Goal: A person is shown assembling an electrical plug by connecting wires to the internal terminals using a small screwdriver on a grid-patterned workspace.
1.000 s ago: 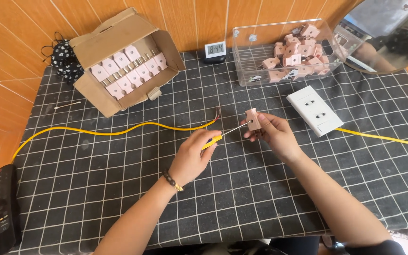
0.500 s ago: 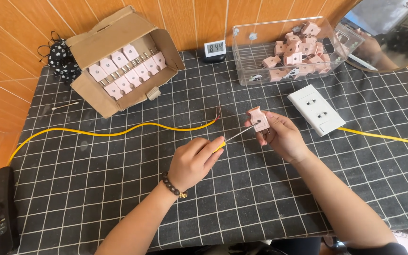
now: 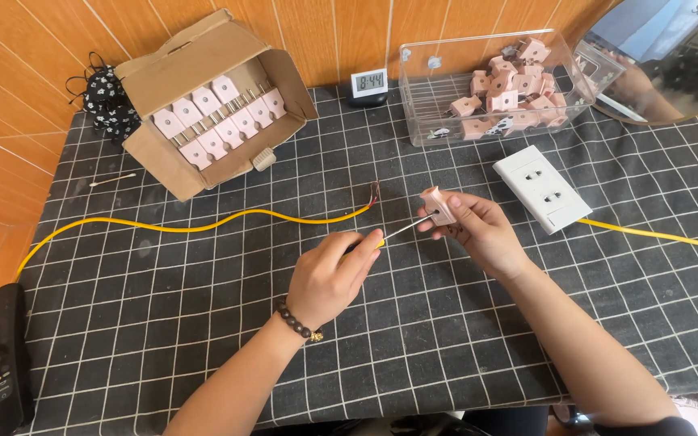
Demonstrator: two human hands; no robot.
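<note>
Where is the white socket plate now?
In the head view the white socket plate lies on the checked cloth, to the right of the right hand, just in front of the clear box.

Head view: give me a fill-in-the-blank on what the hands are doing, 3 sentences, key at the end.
1. The right hand holds a small ____ plug.
2. The left hand points a ____ at that plug.
3. The yellow cable ends bare, lying ____ the plug, not joined to it.

Missing words: pink; screwdriver; apart from
</note>
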